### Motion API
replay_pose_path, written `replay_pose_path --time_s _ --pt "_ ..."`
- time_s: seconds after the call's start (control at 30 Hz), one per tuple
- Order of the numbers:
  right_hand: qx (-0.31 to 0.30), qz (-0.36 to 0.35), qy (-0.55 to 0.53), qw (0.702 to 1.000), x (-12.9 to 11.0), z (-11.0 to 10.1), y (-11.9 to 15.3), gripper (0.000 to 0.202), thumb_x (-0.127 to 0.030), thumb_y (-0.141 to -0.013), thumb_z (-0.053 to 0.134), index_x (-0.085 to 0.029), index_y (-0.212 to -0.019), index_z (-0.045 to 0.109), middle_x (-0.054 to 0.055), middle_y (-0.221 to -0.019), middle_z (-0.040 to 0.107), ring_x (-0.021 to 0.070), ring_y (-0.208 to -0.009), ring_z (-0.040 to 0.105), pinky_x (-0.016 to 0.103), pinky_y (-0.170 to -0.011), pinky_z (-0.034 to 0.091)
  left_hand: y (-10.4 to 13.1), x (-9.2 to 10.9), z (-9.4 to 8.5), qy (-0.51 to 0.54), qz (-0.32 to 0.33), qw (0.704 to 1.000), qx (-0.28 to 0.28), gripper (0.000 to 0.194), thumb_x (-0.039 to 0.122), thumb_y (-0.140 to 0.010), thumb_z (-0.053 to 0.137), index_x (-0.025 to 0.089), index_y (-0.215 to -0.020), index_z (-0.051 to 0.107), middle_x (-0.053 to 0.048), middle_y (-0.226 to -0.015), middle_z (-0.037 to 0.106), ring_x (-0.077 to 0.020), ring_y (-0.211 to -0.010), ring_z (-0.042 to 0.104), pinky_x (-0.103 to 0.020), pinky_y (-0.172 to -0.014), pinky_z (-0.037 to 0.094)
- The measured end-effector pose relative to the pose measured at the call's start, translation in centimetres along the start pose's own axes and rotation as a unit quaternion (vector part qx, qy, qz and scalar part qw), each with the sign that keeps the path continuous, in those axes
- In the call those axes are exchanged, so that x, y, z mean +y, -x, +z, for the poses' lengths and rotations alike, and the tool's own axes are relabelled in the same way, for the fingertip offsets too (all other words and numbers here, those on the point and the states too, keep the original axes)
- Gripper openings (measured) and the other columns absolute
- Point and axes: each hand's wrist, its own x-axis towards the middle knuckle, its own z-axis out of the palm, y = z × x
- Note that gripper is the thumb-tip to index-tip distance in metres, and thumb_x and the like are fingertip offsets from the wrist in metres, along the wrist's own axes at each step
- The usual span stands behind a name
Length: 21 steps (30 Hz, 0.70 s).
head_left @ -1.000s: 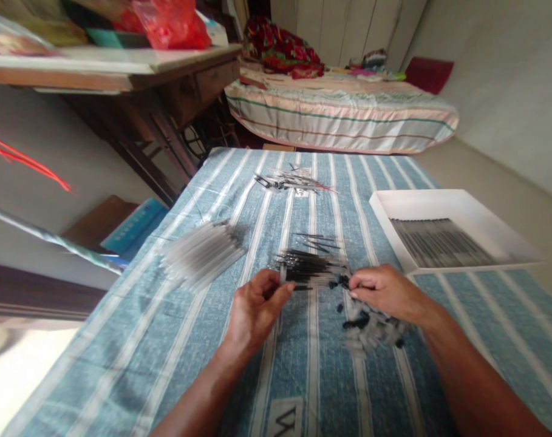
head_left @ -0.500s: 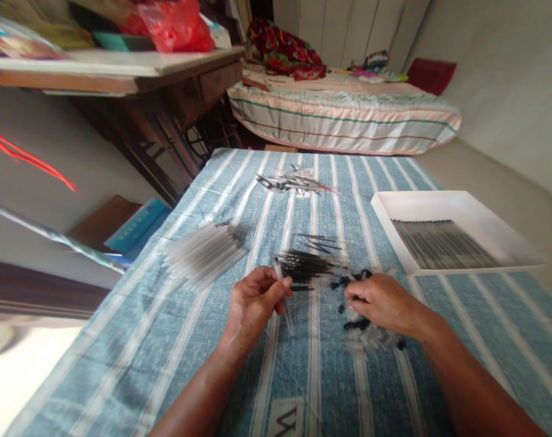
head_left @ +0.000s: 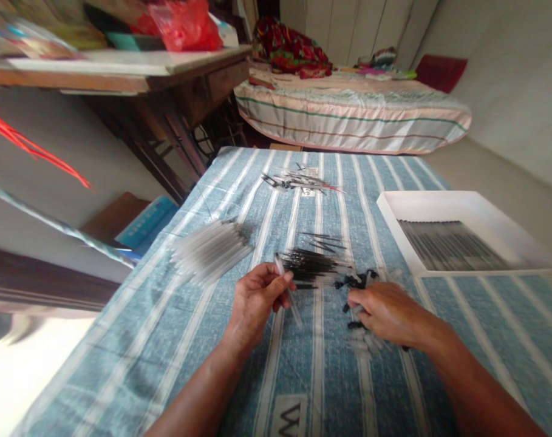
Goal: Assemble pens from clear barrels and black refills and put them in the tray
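Observation:
My left hand pinches a clear pen barrel between thumb and fingers, tilted, with a dark upper end. Fingers of my right hand are curled down into a pile of black and clear pen caps; whatever they pinch is hidden. Between and beyond both hands lies a bundle of thin black pen refills, with a few loose ones behind it. To the left of my left hand, a stack of clear pen barrels rests on the striped cloth.
A shallow white box on the right holds a row of dark pens. Mixed thin parts lie at the table's far end. A wooden desk stands left, a bed behind. Red strands hang at left.
My right hand has shifted slightly down and right within the cap pile. The left hand still holds the barrel in nearly the same place. The whole view has moved a little.

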Motion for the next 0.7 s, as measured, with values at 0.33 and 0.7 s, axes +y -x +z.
replay_pose_path --time_s 0.33,0.7 --pt "0.134 -0.078 -0.425 0.892 -1.2 0.2 -0.2 0.008 -0.024 -0.078 0.061 -0.017 -0.075 0.063 -0.003 -0.060 0.059 0.0098 -0.054 0.052 0.020 -0.055 0.040 -0.3 0.0 -0.2 0.085 -0.013 0.996 0.008 0.022 0.027 -0.071 0.071 0.014 -0.067 0.054 -0.001 -0.063 0.067 -0.0065 -0.040 0.052 -0.017 -0.038 0.033" --pt "0.106 -0.067 -0.529 0.839 -2.2 1.4 -0.8 0.010 -0.026 -0.076 0.065 -0.017 -0.077 0.062 0.000 -0.067 0.063 0.0116 -0.061 0.058 0.021 -0.056 0.046 -0.1 0.3 -0.4 0.180 -0.008 0.984 0.003 0.020 0.024 -0.069 0.073 0.014 -0.071 0.056 -0.001 -0.066 0.069 -0.0058 -0.040 0.053 -0.016 -0.038 0.035"
